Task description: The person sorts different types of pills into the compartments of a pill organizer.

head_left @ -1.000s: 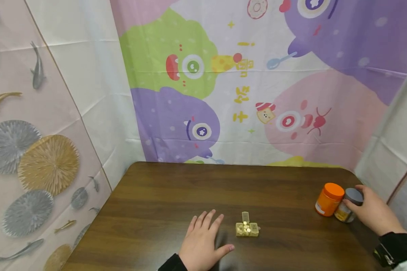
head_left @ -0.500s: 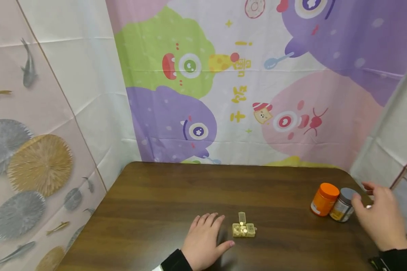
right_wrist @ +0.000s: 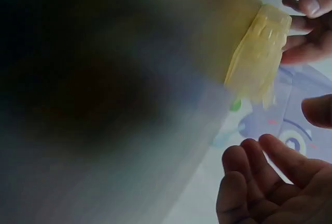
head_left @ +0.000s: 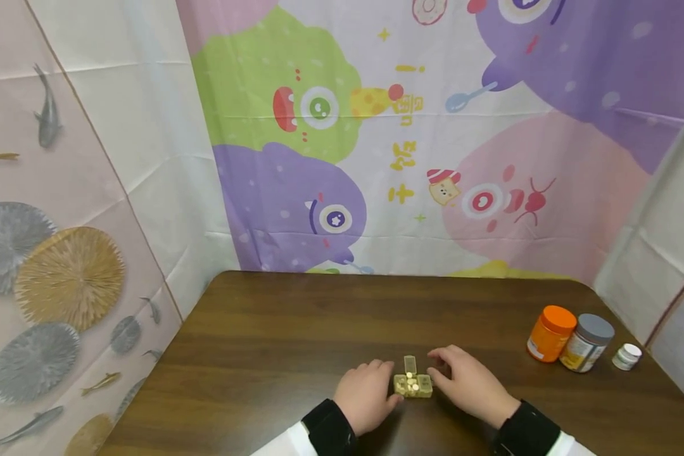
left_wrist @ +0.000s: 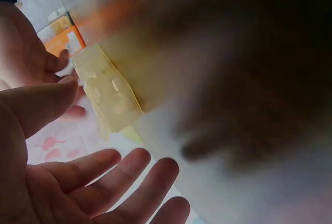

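Note:
A small translucent yellow pill box rests on the table in front of me, with one narrow lid standing up at its far side. Pale pills show in its middle compartment. At the box's left side is my left hand, thumb and fingers apart and relaxed. My right hand is at the right side, its fingers loosely bent and holding nothing. In the left wrist view the pill box lies just beyond the spread thumb and fingers. The right wrist view has the pill box beyond the right fingertips.
Toward the right edge of the brown table stand an orange jar, a grey-lidded jar close beside it, and a small white bottle. A printed curtain hangs behind the table's far edge.
My right hand has left the jars and come left to the pill box, leaving the small white bottle in view on the table. The left hand has shifted slightly right, closer to the box.

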`<state>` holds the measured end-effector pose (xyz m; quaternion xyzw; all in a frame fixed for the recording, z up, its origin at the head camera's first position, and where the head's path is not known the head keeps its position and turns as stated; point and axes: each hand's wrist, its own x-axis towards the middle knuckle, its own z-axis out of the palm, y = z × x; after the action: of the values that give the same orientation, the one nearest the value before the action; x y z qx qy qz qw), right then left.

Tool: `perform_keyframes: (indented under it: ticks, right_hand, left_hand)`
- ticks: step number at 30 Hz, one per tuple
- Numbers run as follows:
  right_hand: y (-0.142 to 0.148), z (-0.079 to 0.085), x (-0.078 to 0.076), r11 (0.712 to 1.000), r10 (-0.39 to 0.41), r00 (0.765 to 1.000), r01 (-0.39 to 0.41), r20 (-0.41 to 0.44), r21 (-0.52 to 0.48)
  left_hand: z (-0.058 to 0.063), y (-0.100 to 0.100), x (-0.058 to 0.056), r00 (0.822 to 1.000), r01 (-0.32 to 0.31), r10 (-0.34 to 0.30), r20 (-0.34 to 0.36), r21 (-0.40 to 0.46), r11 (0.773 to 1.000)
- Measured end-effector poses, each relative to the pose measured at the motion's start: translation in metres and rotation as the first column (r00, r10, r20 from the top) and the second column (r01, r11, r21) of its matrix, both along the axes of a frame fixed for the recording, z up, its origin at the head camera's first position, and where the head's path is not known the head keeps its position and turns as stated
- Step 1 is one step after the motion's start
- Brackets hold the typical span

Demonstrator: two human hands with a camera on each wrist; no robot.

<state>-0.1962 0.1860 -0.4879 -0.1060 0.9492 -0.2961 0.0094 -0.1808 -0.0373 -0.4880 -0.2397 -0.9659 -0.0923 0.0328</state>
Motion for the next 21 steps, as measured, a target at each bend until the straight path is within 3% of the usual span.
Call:
perform_keyframes:
  ticks: [9, 14, 21]
  right_hand:
    - [-0.029, -0.003, -0.017, 1.0, 0.012, 0.999, -0.012, 0.048, 0.006]
    - [-0.033, -0.004, -0.02, 1.0, -0.002, 0.997, 0.002, 0.075, 0.002]
    - [-0.035, -0.007, -0.019, 0.999, 0.037, 0.992, -0.033, 0.123, -0.035]
  left_hand:
    - [0.005, 0.006, -0.008, 1.0, 0.019, -0.019, 0.008, -0.008, 1.0]
    - [0.004, 0.005, -0.01, 0.999, 0.047, -0.047, -0.02, 0.013, 0.999]
    - [0.002, 0.002, -0.01, 0.998, 0.047, -0.046, -0.03, 0.013, 0.999]
